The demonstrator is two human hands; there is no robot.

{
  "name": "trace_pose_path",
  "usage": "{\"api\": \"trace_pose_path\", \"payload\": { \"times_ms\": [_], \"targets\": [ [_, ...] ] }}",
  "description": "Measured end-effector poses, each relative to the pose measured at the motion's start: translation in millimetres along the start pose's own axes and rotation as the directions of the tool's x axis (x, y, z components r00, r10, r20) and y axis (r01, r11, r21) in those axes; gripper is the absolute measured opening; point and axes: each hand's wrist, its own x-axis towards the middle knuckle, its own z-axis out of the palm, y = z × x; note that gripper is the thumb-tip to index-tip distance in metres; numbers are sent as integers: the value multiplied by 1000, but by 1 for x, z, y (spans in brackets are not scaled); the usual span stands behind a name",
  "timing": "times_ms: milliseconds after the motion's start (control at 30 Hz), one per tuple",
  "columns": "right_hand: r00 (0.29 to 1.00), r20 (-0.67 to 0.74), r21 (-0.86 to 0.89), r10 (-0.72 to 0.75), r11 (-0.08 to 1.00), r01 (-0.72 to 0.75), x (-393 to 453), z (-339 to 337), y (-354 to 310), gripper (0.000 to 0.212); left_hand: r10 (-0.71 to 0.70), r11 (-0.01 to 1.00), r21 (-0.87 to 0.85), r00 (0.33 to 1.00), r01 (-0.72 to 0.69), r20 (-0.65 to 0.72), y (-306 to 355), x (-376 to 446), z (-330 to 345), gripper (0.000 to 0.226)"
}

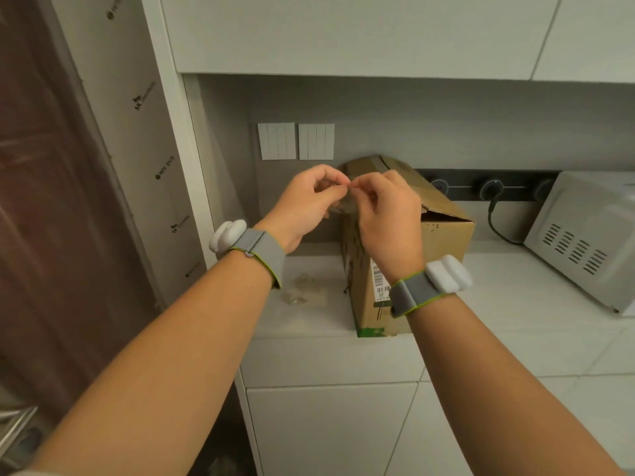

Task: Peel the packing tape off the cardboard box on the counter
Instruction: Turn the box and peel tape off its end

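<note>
— Right, starting big: white counter (pixel 498 341), smooth and matte, carrying the cardboard box (pixel 443 242) against the back wall. Brown corrugated board, top flaps (pixel 374 166) bowed upward, near upper edge torn ragged, barcode label (pixel 379 280) on the face toward the camera.

— Beside the box?

— White microwave (pixel 584 235) to the right of the box, slotted vents on its side. Black cable (pixel 496 225) between box and microwave, plugged in behind. Two pale switch plates (pixel 295 141) on the wall above and left of the box. Crumpled clear tape scraps (pixel 302 290) on the counter just left of the box's base.

— And the hands?

— Both raised at the box's upper left corner. Left hand (pixel 305 204) and right hand (pixel 388 218) curled, thumb and forefinger tips meeting, pinching a thin clear strip of packing tape (pixel 340 204); film glossy, wrinkled, nearly invisible against the board. Cannot tell whether the strip is attached to the box or free.

— Doing it well?

— Probably: pinch close to the stuck line, pull low and slow along the flap, not straight up, so thin film doesn't split and the board's paper skin doesn't tear. Brace the box if it tips.
</note>
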Motion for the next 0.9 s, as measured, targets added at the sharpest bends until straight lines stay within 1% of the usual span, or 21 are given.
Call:
{"api": "trace_pose_path", "payload": {
  "times_ms": [100, 167, 267, 333, 367, 433, 467, 500, 533, 567, 600, 633, 667, 700, 733, 800, 900],
  "targets": [
    [996, 66, -33, -56, 998, 58, 2, 0, 0, 22, -10, 995, -105, 999, 5, -41, 2, 3, -4, 18],
    [991, 118, -28, -59, 998, 63, 5, 0, 1, 27, -41, 980, -196, 999, 35, -30, 3, 4, -7, 16],
    [990, 119, -30, -76, 996, 80, 11, -1, 3, 20, -96, 944, -318, 995, 89, -6, 5, 6, -7, 16],
    [990, 122, -36, -71, 996, 76, 13, 0, 2, 16, -109, 936, -337, 994, 98, -14, 4, 8, -7, 15],
    [990, 127, -48, -65, 996, 72, 14, 0, 2, 16, -100, 951, -296, 994, 87, -31, 3, 9, -6, 14],
    [989, 139, -72, -44, 996, 55, 15, 2, 2, 17, -58, 996, -78, 996, 53, -74, 0, 11, -3, 13],
    [990, 139, -73, -27, 997, 38, 16, 3, 2, 17, -34, 998, 42, 995, 38, -89, -1, 12, -1, 13],
    [992, 130, -57, 1, 998, 6, 16, 3, 2, 16, -20, 992, 121, 994, 33, -106, -2, 12, 1, 13],
    [992, 115, -15, 49, 999, -47, 17, 3, 1, 15, -18, 988, 152, 993, 36, -120, -3, 13, 3, 14],
    [987, 106, 54, 121, 990, -127, 19, 3, 1, 13, -20, 989, 142, 993, 37, -114, -3, 13, 4, 15],
    [972, 110, 144, 206, 965, -221, 22, 3, 0, 12, -31, 997, 69, 996, 37, -88, -3, 12, 6, 19],
    [950, 131, 242, 282, 921, -307, 24, 4, -2, 11, -57, 997, -57, 997, 54, -49, -1, 10, 8, 25],
    [932, 153, 327, 328, 873, -361, 25, 4, -4, 10, -93, 973, -214, 996, 90, -3, 2, 9, 12, 34],
    [926, 168, 377, 339, 846, -378, 25, 4, -6, 11, -124, 927, -353, 992, 126, 28, 5, 8, 16, 41],
    [929, 178, 389, 323, 844, -368, 25, 5, -8, 12, -151, 881, -448, 988, 149, 31, 7, 8, 19, 45],
    [943, 216, 341, 253, 885, -316, 25, 6, -11, 16, -215, 832, -527, 976, 172, -20, 10, 12, 24, 46],
    [941, 299, 251, 160, 938, -239, 27, 8, -12, 19, -284, 830, -525, 953, 187, -109, 2, 19, 21, 43]
  ]
}}
